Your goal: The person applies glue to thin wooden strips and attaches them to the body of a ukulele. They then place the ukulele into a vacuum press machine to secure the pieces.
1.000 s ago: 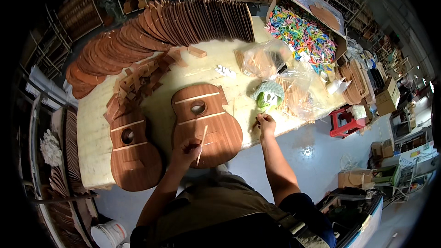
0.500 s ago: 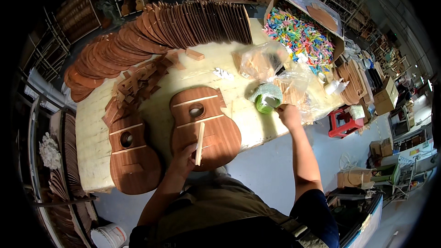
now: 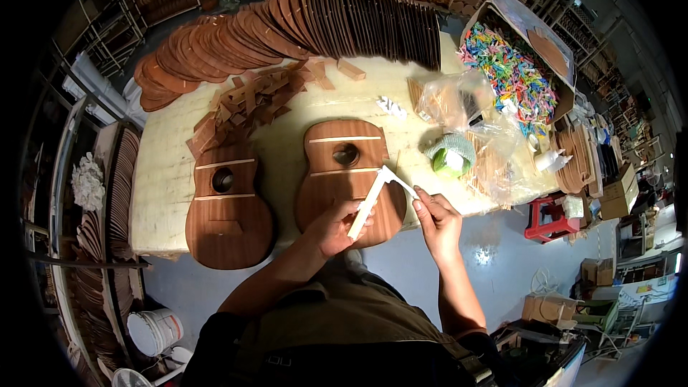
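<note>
My left hand (image 3: 333, 231) grips a pale wooden strip (image 3: 366, 205), held at a slant above a brown guitar-shaped wooden plate (image 3: 338, 184). That plate has a round hole and light strips glued across it. Between the fingers of my right hand (image 3: 440, 225) is a thin brush (image 3: 405, 185), its whitish end touching the strip's upper end. Beyond the right hand stands a green pot (image 3: 445, 165) with a grey-green cloth around its rim and something white inside. A second guitar-shaped plate (image 3: 233, 236) lies to the left.
Many brown plates (image 3: 236, 39) stand in a curved row along the table's (image 3: 161, 201) back. Small wooden pieces (image 3: 244, 104) are heaped before them. At the right are a box of colourful clips (image 3: 510, 75), plastic bags (image 3: 459, 93), white bottles (image 3: 550, 160) and a red stool (image 3: 550, 221).
The brush has come from the green pot to the strip's end as my right hand moved left and nearer. My left hand has raised the strip rightward. The view has shifted.
</note>
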A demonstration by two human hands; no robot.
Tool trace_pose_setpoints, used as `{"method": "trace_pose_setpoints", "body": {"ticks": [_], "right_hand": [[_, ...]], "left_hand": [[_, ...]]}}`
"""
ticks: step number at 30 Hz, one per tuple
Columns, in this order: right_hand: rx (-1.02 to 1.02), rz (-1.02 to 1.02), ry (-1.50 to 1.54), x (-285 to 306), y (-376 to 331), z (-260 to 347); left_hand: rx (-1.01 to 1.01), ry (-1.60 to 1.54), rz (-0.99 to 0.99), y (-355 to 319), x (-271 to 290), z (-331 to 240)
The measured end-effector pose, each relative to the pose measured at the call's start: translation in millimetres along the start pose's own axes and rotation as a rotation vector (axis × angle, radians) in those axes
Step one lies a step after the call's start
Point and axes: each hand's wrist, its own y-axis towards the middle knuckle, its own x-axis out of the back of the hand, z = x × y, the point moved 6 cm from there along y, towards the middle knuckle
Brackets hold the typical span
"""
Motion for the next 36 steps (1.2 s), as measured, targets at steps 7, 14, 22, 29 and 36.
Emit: {"method": "trace_pose_setpoints", "body": {"ticks": [7, 14, 22, 29, 36], "right_hand": [[0.302, -0.149, -0.253, 2, -13, 26], [0.555, 0.022, -0.231, -18, -47, 54], [0.186, 0.165, 0.005, -28, -30, 21], [-0.661, -0.216, 0.812, -38, 2, -134], [-0.788, -0.48, 0.8, -60, -2, -212]], "left_hand": [[-0.031, 0.012, -0.045, -8, 0, -3], [-0.136, -0.053, 0.01, -3, 19, -21], [-0.092, 0.015, -0.124, -11, 8, -13], [-0.01, 0.034, 0.157, -7, 19, -2], [-0.17, 0.248, -0.132, -32, 40, -18]]}}
